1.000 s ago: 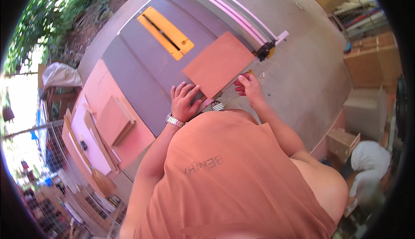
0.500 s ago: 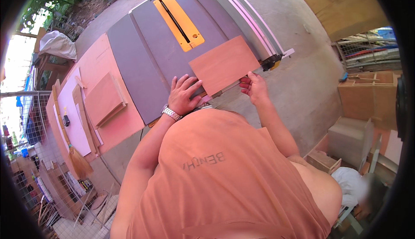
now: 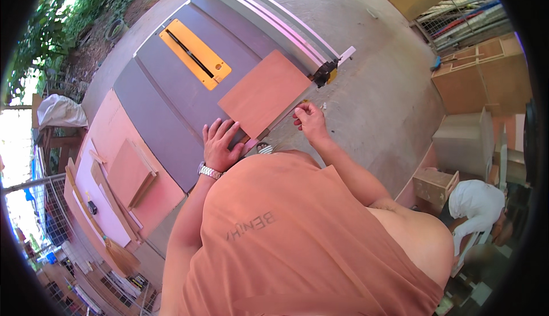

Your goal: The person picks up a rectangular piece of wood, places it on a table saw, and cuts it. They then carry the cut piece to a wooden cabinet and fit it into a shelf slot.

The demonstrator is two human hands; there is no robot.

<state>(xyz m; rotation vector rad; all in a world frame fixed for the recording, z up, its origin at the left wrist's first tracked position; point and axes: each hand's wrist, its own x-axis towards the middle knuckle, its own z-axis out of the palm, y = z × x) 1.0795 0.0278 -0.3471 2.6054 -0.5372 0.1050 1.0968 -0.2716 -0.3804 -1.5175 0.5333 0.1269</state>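
Note:
A flat rectangular plywood panel (image 3: 264,94) rests on the grey table saw top (image 3: 143,87), at its near right corner. My left hand (image 3: 220,147), with a metal watch at the wrist, lies with fingers spread on the saw top beside the panel's left near corner. Past the panel's near right edge, my right hand (image 3: 311,123) has its fingers curled in toward the thumb. Whatever it may pinch is too small to make out. Beyond the panel is the yellow insert plate (image 3: 197,56) with its dark slot.
Left of the saw, a board surface (image 3: 166,173) carries stacked wood pieces (image 3: 130,173), a tape measure (image 3: 92,207) and a broom (image 3: 117,253). The fence rail (image 3: 274,24) ends in a black clamp (image 3: 325,73). Wooden cabinets (image 3: 486,79) and a white-clad person (image 3: 477,204) are at right.
My right hand has come off the panel's near right edge, its fingers now curled. The left hand stays spread near the panel's corner. The whole view has shifted, with the saw further left.

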